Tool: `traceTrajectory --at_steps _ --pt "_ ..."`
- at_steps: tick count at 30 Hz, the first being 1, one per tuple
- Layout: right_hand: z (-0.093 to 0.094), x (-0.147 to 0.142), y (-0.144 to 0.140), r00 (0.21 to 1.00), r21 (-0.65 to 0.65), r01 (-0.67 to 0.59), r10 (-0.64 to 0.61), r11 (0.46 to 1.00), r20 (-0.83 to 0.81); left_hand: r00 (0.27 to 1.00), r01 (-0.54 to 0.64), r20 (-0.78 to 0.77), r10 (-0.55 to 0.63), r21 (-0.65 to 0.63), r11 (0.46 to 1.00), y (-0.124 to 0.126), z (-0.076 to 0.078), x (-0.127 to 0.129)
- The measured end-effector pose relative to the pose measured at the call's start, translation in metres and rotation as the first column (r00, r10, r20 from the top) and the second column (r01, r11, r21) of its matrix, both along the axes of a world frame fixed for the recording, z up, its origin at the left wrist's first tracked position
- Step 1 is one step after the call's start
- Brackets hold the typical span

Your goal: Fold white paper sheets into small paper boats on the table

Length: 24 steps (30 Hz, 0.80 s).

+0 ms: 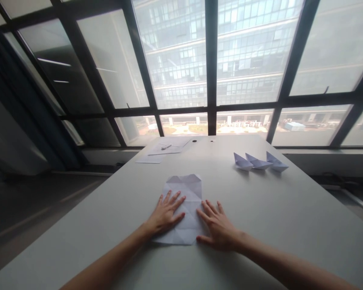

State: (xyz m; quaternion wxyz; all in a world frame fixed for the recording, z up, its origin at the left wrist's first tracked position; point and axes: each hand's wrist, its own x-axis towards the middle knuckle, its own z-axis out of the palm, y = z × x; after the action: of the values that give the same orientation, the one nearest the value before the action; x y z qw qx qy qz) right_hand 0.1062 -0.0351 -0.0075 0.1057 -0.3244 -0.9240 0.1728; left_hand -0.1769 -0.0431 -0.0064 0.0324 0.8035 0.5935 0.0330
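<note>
A creased sheet of white paper (pixel 191 219) lies on the table in front of me, its far edge slightly raised and wavy. Fold lines cross its surface. My left hand (pixel 167 214) rests flat on the paper's left part with fingers spread. At the paper's right edge is my right hand (pixel 216 227), fingers stretched out and apart, the thumb and fingertips at the sheet's border. Neither hand grips anything.
Three folded paper boats (pixel 258 162) stand in a row at the table's far right. Several flat paper sheets (pixel 153 158) lie at the far left, with a small object on them too small to name. The white table (pixel 115 217) reaches toward large windows (pixel 175 60).
</note>
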Motion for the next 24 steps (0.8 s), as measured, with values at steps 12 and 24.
traceTrajectory --at_steps 12,24 --pt "0.021 0.013 0.063 0.951 0.295 0.280 -0.223 0.914 -0.213 1.000 0.017 -0.016 -0.017 -0.021 1.000 0.005 0.037 -0.044" --pt "0.027 0.145 0.207 0.773 0.490 0.569 -0.632 0.660 -0.047 0.800 0.230 0.570 -0.189 0.000 0.973 0.109 0.047 0.089"
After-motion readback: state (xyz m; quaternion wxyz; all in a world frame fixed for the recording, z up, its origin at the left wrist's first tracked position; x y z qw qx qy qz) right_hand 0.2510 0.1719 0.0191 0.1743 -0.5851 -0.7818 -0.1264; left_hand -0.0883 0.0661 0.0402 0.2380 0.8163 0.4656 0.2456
